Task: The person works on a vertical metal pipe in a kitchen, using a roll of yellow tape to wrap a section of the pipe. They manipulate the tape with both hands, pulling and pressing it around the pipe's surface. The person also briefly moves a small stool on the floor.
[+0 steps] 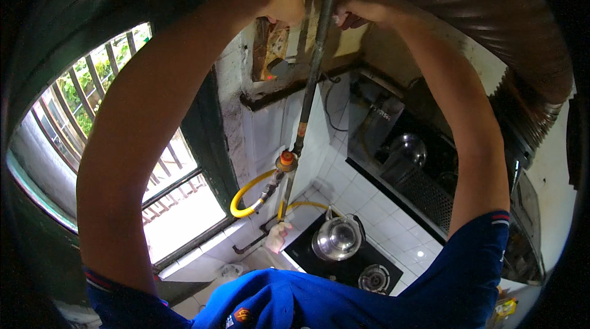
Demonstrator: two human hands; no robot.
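Observation:
Both my arms are raised towards the top of the head view, one on each side of a dark vertical metal pipe (318, 52). My left hand (286, 4) is curled left of the pipe, in front of the wall; what its fingers hold, if anything, is hidden. To the right of the pipe is my right hand (352, 14), its fingers bent and close together; whether something thin is between them cannot be told. Lower on the pipe sits a regulator with a red-orange knob (286, 159), joined to a yellow gas hose (238, 200).
Below stand a black gas stove (304, 246) and a steel kettle (338, 238) on it. A barred window (179, 190) is at the left. A large corrugated duct (498, 6) crosses the upper right. A dark range hood (415, 181) lies beneath my right arm.

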